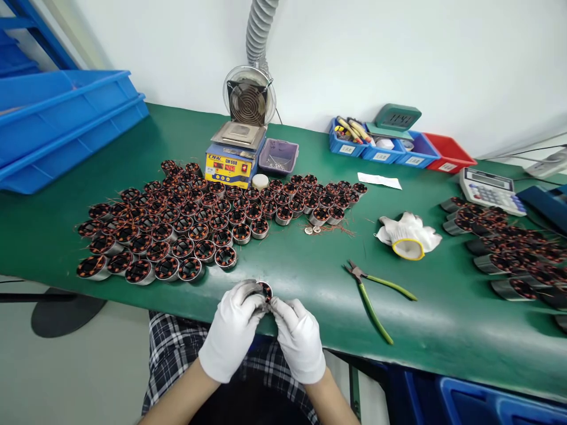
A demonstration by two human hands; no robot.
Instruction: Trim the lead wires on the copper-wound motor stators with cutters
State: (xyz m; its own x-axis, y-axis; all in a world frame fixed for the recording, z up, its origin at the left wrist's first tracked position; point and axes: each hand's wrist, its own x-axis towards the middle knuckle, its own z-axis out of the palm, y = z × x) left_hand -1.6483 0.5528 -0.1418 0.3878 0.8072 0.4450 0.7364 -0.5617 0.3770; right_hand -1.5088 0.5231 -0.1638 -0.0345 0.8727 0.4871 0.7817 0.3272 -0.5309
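Note:
A copper-wound motor stator (266, 291) is held near the front edge of the green table. My left hand (234, 327), in a white glove with greyed fingertips, wraps round its left side. On the stator's near right side, my gloved right hand (299, 336) has thumb and fingers pinched together; any wire between them is too small to make out. Many similar stators (190, 270) stand in a dense group beyond my left hand. To the right, green-handled cutting pliers (370, 295) lie with their handles spread.
A yellow and blue solder pot (230, 168) stands at the back beside a purple tray (278, 156), below a fan and duct. A white glove (408, 235) lies at right, near more stators (494, 262) and a calculator (491, 192). Blue bins (66, 130) occupy the left.

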